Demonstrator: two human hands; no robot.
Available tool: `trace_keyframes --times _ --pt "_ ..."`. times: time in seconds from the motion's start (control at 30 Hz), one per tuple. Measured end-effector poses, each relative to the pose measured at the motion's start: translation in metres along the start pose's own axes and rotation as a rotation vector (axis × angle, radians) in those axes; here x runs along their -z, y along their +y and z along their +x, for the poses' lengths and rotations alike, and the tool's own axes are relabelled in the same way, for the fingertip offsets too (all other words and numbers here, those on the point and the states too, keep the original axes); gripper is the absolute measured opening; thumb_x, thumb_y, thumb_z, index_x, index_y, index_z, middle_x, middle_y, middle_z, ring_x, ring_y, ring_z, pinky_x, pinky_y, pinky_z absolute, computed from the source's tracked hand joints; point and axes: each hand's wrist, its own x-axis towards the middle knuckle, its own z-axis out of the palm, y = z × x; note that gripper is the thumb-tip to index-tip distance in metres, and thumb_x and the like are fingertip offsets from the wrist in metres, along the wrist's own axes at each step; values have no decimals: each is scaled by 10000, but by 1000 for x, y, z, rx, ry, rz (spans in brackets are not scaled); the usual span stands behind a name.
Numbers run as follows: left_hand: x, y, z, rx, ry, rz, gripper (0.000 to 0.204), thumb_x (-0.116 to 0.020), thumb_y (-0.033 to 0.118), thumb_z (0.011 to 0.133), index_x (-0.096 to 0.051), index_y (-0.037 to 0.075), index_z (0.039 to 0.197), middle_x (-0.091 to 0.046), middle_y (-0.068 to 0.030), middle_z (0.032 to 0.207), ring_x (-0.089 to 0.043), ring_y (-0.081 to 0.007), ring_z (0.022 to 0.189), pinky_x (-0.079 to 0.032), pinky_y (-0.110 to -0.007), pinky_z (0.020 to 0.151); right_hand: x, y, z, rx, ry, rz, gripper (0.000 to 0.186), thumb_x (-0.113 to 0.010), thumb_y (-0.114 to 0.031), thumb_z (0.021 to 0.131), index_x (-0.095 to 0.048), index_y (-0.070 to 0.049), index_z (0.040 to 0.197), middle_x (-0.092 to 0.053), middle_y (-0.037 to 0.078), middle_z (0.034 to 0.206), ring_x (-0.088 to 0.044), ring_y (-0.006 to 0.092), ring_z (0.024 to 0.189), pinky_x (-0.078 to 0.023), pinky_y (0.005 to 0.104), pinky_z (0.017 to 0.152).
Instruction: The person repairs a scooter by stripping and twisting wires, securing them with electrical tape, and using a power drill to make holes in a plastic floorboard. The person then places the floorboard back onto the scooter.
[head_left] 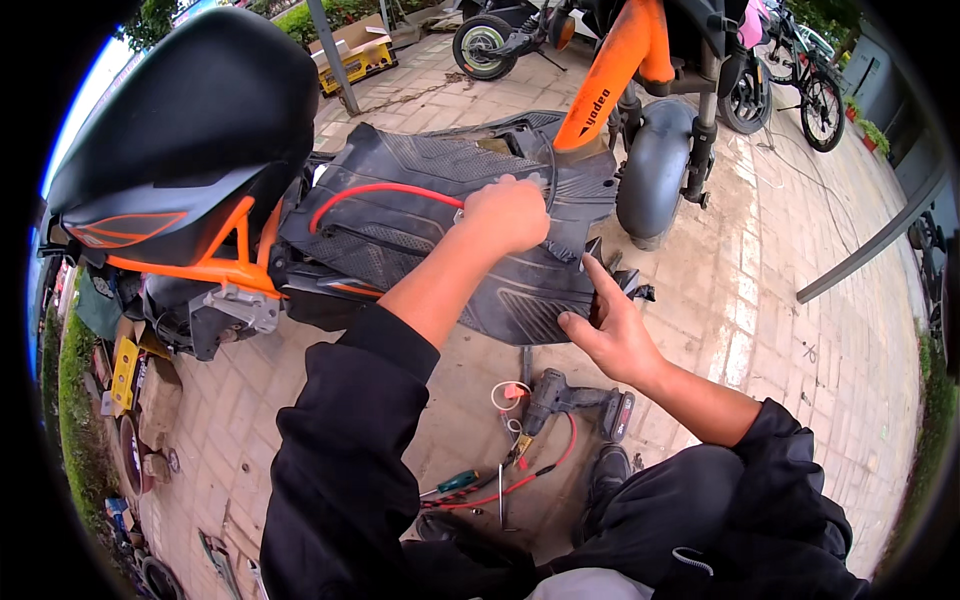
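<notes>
My left hand is closed over the middle of the scooter's black ridged footboard mat. A thick red cable curves across the mat from the left and runs into that hand, whose fingers hide its end. My right hand has its thumb and forefinger spread at the mat's right edge, with nothing held between them. The scooter has a black seat, an orange frame and an orange front column.
On the paving below lie a cordless drill, a green-handled screwdriver, a metal rod and red wiring. The front wheel stands right of the footboard. Boxes sit at left; a pole slants at right.
</notes>
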Motion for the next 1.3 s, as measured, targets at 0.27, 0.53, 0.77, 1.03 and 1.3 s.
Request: trace_keyframes --times 0.27,0.53,0.77,1.03,1.3 --pt "21 -1 -53 -218 -34 -358 253 -571 201 847 -591 -31 945 -665 -165 812 -648 -300 754 -507 -400 680 -11 17 8 158 7 198 774 -647 -106 871 -192 86 1467 -584 125 1071 -549 131 870 -475 277 758" --pt "58 -23 -176 -739 36 -566 143 -660 37 704 -570 37 816 -601 -55 791 -572 -188 700 -459 -332 671 42 -12 114 231 -55 128 611 -548 -79 934 -263 60 1457 -574 118 1208 -549 139 1071 -464 294 888" --pt "22 -143 -187 1 891 -158 253 -646 82 780 -614 0 1017 -610 -137 1090 -548 -333 1039 -460 -406 888 69 -25 196 -43 -120 330 436 -541 -110 958 -428 57 1344 -635 74 1084 -624 143 926 -506 299 799" --pt "0 -215 -185 238 679 391 621 -698 334 798 -524 -9 1286 -498 -159 1339 -379 -301 1319 -157 -533 1146 14 39 171 -190 149 674 281 -551 -143 969 -554 21 1197 -650 111 1125 -638 223 1018 -525 392 895" --pt "2 -227 -188 176 664 346 598 -739 277 780 -527 55 1294 -503 -111 1348 -407 -277 1310 -176 -523 1148 38 21 210 -124 97 444 260 -527 -110 969 -561 38 1179 -659 106 1078 -661 198 940 -549 340 836"
